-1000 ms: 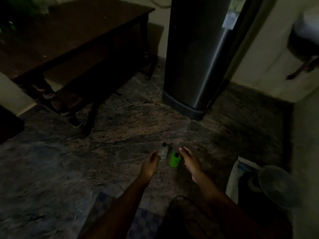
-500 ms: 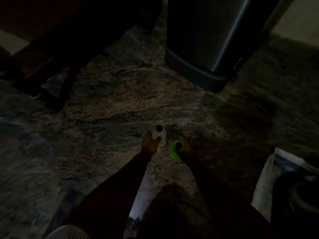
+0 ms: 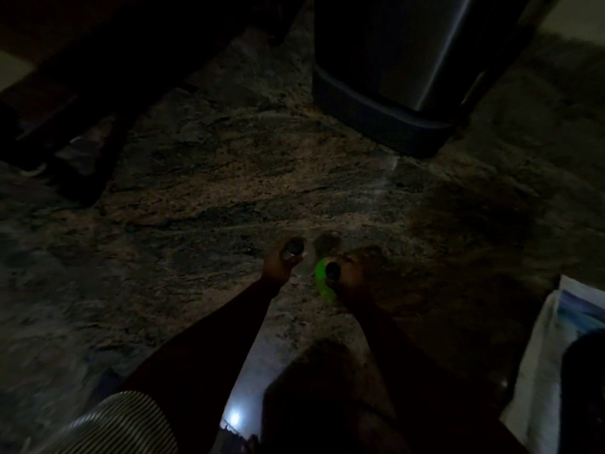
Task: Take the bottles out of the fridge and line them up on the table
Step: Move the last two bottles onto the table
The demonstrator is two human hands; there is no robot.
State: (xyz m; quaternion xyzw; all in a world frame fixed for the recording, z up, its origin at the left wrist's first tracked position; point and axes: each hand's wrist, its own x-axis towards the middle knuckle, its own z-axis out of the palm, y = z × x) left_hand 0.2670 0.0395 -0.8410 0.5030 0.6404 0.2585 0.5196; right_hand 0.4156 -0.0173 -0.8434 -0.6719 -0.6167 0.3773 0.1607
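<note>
- The left hand (image 3: 278, 263) curls round a small clear plastic bottle with a dark cap (image 3: 302, 267), low over the speckled stone floor (image 3: 212, 191) in front of the tall dark steel fridge (image 3: 409, 67).
- The right hand (image 3: 352, 275) clamps a bright green plastic bottle (image 3: 322, 283) just beside it.
- Both bottles are already out of the fridge. I cannot tell whether they touch the floor.
- I judge the remaining step is to carry them to the dark wooden desk (image 3: 98, 34), left of the fridge, and line them up.

We see a mottled stone floor (image 3: 212, 198) filling the frame. On it the dark fridge (image 3: 393, 93) stands at upper right, table legs (image 3: 85, 178) at upper left.
</note>
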